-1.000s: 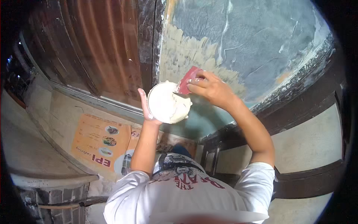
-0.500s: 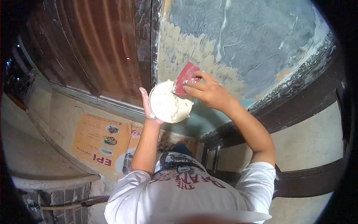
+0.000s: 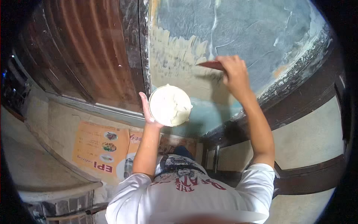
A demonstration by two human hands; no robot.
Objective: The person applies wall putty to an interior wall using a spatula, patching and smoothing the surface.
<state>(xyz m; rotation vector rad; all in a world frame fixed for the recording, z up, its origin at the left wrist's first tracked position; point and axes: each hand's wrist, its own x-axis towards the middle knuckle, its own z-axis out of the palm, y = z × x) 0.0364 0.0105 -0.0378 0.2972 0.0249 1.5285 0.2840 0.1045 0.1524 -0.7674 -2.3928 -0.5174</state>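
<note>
My left hand [image 3: 148, 116] supports a round tub [image 3: 163, 124] from its left side and below, thumb up along the rim. Pale cream putty [image 3: 167, 102] fills it, with an uneven surface. Up and to the right, my right hand [image 3: 235, 76] grips a red putty scraper [image 3: 212, 65], now seen nearly edge-on. The scraper's tip is at the blue-grey wall [image 3: 253, 33], by the lower edge of a beige smeared patch [image 3: 169, 56]. Whether the blade touches the wall, I cannot tell.
A brown wooden door [image 3: 85, 48] with a dark frame borders the wall on the left. Dark wooden trim [image 3: 298, 95] curves along the right. An orange printed banner [image 3: 100, 136] lies on the floor at lower left.
My right hand has lifted the scraper from the tub's rim and moved it up and right to the wall, turning it edge-on. The left hand keeps the tub almost in place.
</note>
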